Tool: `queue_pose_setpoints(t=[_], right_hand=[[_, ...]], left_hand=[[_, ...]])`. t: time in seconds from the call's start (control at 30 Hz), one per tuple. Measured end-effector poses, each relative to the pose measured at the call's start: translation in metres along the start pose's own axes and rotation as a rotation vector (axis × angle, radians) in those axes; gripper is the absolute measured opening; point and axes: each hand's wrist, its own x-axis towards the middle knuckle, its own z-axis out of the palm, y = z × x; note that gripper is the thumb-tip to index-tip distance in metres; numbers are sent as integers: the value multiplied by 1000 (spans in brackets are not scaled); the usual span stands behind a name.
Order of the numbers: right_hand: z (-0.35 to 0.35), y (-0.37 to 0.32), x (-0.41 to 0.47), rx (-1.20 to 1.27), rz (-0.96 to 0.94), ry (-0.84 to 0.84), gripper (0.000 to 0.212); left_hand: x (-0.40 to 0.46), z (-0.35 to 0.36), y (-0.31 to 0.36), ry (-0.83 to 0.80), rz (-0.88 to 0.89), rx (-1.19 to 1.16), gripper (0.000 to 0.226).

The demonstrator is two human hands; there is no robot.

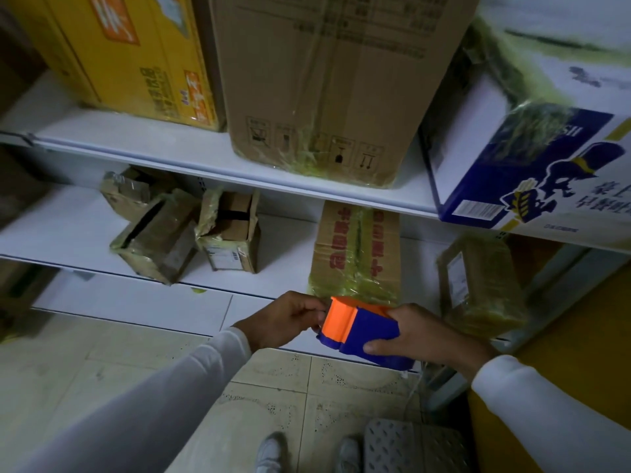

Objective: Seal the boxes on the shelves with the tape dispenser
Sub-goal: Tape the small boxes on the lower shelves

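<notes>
Hands: two, both in white sleeves, meeting at one tape dispenser (pixel 362 331) in front of the lower shelf (pixel 68 233).
Right hand (pixel 423 336): fingers were curled round the dispenser's blue body, thumb along its near side, the rest over the far side.
Left hand (pixel 290 317): fingertips were bunched together and pinching at the dispenser's orange front end; what lay between them could not be made out.
Tape dispenser: one, blue with an orange front, held between the two sets of fingers, just in front of the red-lettered box (pixel 356 254).
Boxes beyond the fingers, lower shelf: four — two crumpled brown ones (pixel 153 240) and (pixel 232 233) up and to the left of the left fingers, the red-lettered one wrapped in yellowish tape directly behind the dispenser, and one tape-wrapped box (pixel 478 285) just right of the right fingers.
Boxes on the upper shelf (pixel 136 145): three, high above the fingers — a yellow box (pixel 126 56), a big brown carton (pixel 324 80), a white-and-blue box (pixel 532 148).
Shoes: two (pixel 269 452) and (pixel 348 454), on the tiled floor (pixel 102 370) below the hands.
Grey perforated step (pixel 409 445): one, beside the right shoe.
</notes>
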Motion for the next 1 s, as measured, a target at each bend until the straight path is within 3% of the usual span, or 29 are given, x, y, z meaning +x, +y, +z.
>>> queue_pose_setpoints(t=[0.2,0.33,0.43,0.57,0.77,0.9,1.0], right_hand=[[4,0,2,1,0,-12,54],[5,-2,3,-19,-1,-24,55],[4,-4,4,-49,-19,-28,47],[2,-1,5,-57,-15,-37,50],[-8,3,12,62,-27,-43,42],[-29,4,16,56,-36,-66,28],[-48,18,8,87,41,-41,33]], left_hand=[[-1,-6,-9,39,-81,-94,14],[4,-3,-7,-36,-131,-195,34],[8,-2,-6,-91,-128,-162,31],[14,-2,-10,-3,-136,-96,18],[20,-8,-9,111,-91,20,21],[20,-25,-14,220,-100,-25,17],[15,-44,-20,281,-136,-22,13]])
